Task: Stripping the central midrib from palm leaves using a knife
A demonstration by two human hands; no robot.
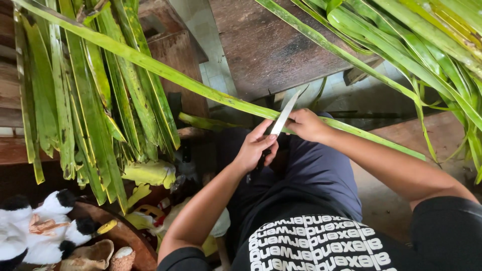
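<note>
Two hands are working one long green leaf (165, 75), narrow and yellow-edged, stretching from far left to right across the lap. Left hand (255, 148) is gripping a knife (284, 116); right hand (307, 125) is pinching the leaf.

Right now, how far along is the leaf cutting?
Looks done: a bundle of long green strips hangs over the wooden bench, though whether they are trimmed I cannot tell. In hand: the right hand grips one long leaf while the left hand holds a knife against it. Seemingly left: a pile of leaves at the upper right.
</note>
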